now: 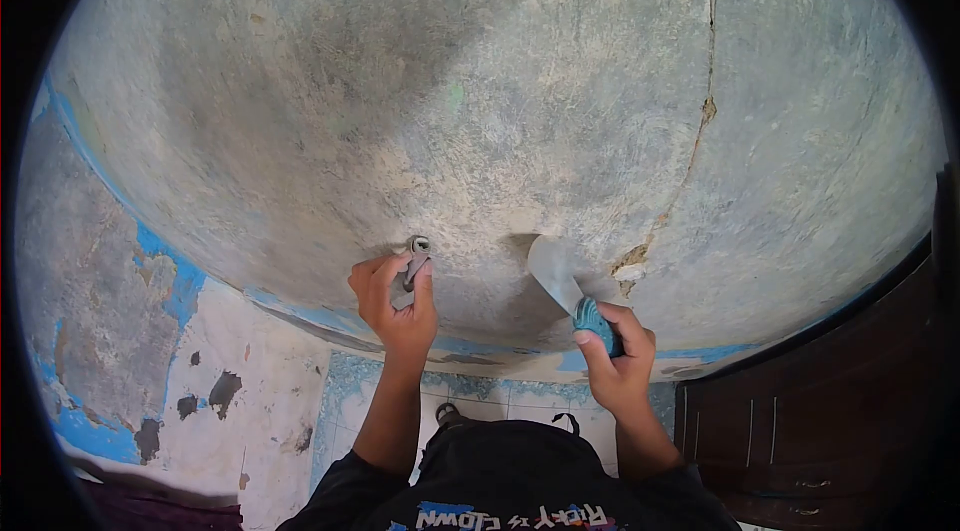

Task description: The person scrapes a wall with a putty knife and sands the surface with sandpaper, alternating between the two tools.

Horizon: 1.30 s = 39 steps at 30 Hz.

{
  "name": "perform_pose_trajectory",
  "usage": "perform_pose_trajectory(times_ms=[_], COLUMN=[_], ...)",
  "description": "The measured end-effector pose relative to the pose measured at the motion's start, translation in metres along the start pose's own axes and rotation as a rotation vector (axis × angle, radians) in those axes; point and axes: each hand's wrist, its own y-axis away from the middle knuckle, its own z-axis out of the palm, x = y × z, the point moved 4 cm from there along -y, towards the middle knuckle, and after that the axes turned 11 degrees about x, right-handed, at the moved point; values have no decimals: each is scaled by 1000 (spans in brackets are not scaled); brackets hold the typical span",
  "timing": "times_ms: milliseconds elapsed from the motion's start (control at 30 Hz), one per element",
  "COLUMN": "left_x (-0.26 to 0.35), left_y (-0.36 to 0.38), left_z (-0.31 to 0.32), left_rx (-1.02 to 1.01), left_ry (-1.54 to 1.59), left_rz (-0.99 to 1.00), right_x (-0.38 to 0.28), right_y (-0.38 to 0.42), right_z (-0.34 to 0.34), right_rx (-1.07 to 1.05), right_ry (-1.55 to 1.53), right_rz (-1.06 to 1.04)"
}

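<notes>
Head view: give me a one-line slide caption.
Left hand holds a small metal tool and right hand a blue-handled putty knife against a cracked, weathered wall.

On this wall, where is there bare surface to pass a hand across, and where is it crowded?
Bare wall spreads wide above both hands, left of the long crack. A narrower bare strip lies between the left hand, which holds a small metal tool, and the scraper in the right hand. It is crowded around the scraper blade, beside the chipped patch.

A long crack (706, 101) is seen running down worn grey plaster, with peeling blue paint (172, 276) (lower left) and a dark wooden door (800, 431).
</notes>
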Motion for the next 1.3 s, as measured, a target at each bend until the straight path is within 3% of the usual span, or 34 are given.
perform_pose_trajectory(times_ms=[333,633,833,933,1133,1300], left_x=[-3,-10,-16,-20,-35,-43], left_y=[2,1,-6,-9,-18,-13], left_z=[0,1,-6,-24,-21,-12], left_rx=[36,50,-60,72,87,48], left_ry=[64,152,89,161,209,278], left_rz=[18,-19,152,168,102,126], right_x=[-5,-11,-19,-23,-33,-33], right_y=[-2,6,4,9,8,20], right_z=[0,5,-2,2,-2,-2], right_rx=[30,40,84,102,145,294], right_ry=[23,72,155,195,275,330], right_rz=[-80,-9,-67,-43,-90,-53])
